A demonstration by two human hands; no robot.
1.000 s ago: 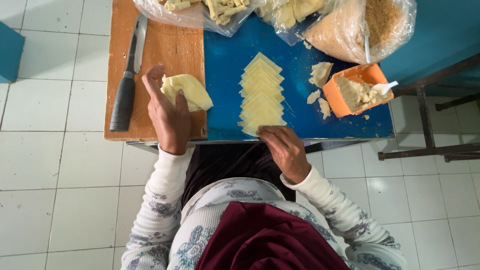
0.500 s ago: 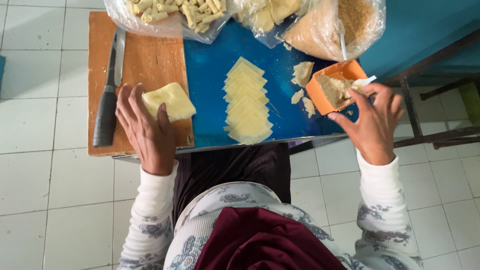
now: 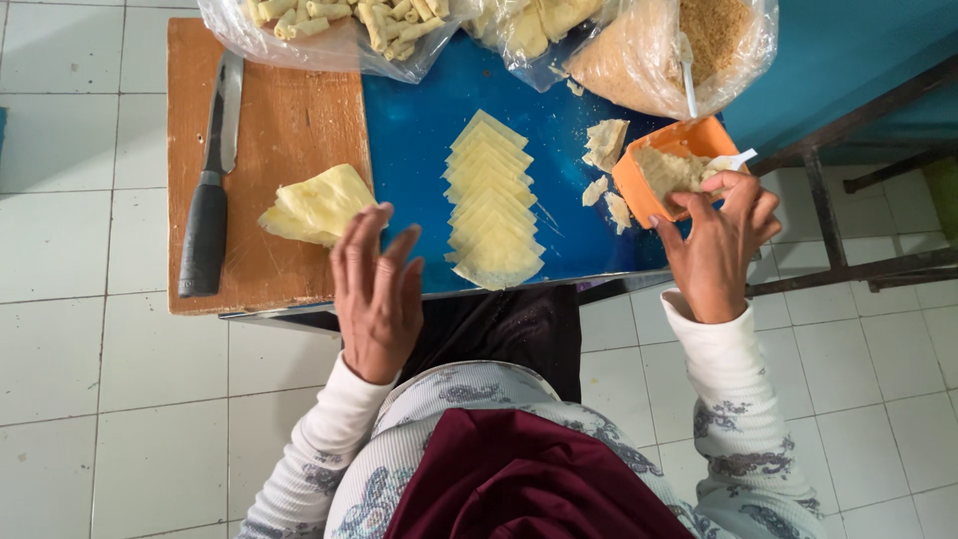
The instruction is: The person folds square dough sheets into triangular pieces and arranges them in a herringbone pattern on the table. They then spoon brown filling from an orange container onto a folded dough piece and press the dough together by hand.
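So the blue tabletop [image 3: 419, 150] takes up most of the view, with a wooden cutting board [image 3: 279, 120] lying on its left part. Along the far edge sit clear plastic bags: one with rolled pastries [image 3: 329, 25] on the left, one with brownish crumbs [image 3: 689, 40] on the right. In the middle of the blue surface there's a row of overlapping thin yellow dough sheets [image 3: 491, 205] running far to near. On the board, a folded pile of the same dough [image 3: 319, 205] lies just right of a black-handled knife [image 3: 212, 195]. The left hand [image 3: 377, 294] hovers at the near edge with fingers spread, grip released, holding nothing, just near that pile. The right hand [image 3: 720, 245] has its grip closed around a white spoon [image 3: 733, 162] at the small orange tub of filling [image 3: 669, 175], right side of the tabletop. A few torn dough scraps [image 3: 605, 145] lie just left of the tub.
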